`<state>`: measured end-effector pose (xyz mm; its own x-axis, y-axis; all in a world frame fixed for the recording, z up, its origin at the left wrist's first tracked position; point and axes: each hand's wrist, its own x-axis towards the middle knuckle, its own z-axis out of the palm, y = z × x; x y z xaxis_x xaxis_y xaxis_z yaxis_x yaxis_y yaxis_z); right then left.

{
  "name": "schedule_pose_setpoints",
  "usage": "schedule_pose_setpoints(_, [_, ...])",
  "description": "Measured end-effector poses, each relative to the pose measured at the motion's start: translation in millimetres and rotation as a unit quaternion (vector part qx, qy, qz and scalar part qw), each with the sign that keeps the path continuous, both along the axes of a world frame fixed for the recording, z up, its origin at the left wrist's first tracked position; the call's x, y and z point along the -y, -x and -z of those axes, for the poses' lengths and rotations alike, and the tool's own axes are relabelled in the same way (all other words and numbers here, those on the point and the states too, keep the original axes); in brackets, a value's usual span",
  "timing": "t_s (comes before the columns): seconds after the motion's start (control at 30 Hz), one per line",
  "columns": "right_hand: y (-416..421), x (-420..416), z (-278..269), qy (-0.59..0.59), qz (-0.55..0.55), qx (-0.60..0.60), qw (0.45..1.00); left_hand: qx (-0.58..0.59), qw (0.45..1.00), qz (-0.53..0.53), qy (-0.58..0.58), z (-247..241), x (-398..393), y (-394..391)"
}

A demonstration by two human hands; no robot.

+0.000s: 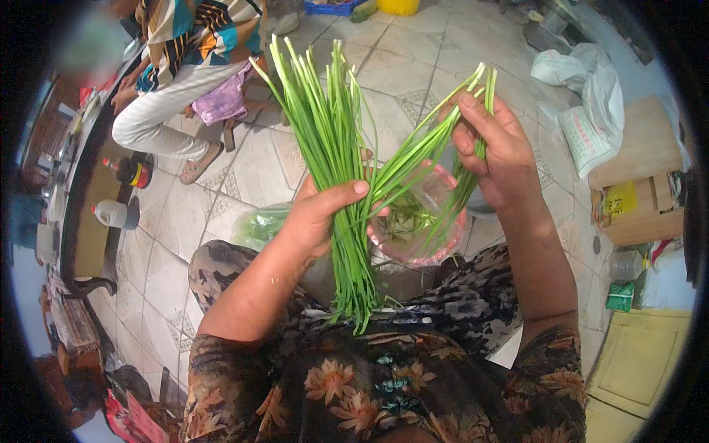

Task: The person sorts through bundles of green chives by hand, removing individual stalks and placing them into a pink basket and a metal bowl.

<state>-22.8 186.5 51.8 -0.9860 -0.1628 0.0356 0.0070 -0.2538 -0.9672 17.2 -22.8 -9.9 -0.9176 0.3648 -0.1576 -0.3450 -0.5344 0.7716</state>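
Observation:
My left hand [327, 207] is closed around a large bunch of long green Chinese chives [343, 160], pale stem ends up and leaf tips hanging over my lap. Between the thumb and fingers of my right hand [493, 138] is a smaller bundle of chives [426, 138]. Some of its leaves slant down to my left hand, others hang below my right. Under and behind them, a pink-rimmed plastic basin [454, 243] holds green scraps. Left of the basin lies a clear plastic bag [257, 224] with greens in it, partly hidden by my left forearm.
A person [177, 116] sits on a low stool at the upper left beside a long table. A white jug [113, 214] and a dark sauce bottle [133, 171] stand near it. At right are a white sack [587, 133], a cardboard box [642, 144] and a yellow cabinet [637, 360].

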Motion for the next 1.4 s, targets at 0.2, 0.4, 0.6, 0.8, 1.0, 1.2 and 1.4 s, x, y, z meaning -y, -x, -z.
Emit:
schedule_pose_setpoints(0.2, [0.0,2.6,6.3,-0.053,0.018,-0.005,0.998,0.002,0.997,0.007,0.079,-1.7,-3.6,-2.3])
schedule_pose_setpoints(0.4, [-4.4,1.3,-2.9,-0.051,0.002,-0.023,0.998,-0.019,0.994,-0.051,0.095,7.6,-4.4,6.0])
schedule_pose_setpoints(0.6, [28.6,-55.3,-3.3,0.087,0.077,-0.105,0.988,0.060,0.989,-0.122,0.064,11.2,3.8,14.8])
schedule_pose_setpoints(0.8, [26.2,-35.5,2.8,0.109,0.040,-0.004,0.993,0.038,0.994,-0.069,0.078,5.1,1.4,10.1])
schedule_pose_setpoints(1.0, [-0.8,7.9,14.0,-0.061,-0.075,0.081,0.992,0.001,0.996,0.044,0.076,1.2,-5.3,2.6])
schedule_pose_setpoints(1.2, [40.5,-67.2,-6.5,0.213,0.066,-0.052,0.973,0.008,0.996,-0.074,0.048,5.6,11.4,12.2])
schedule_pose_setpoints(1.4, [46.4,-101.3,-12.2,0.296,0.037,-0.068,0.952,0.045,0.976,-0.210,0.024,3.2,35.0,21.8])
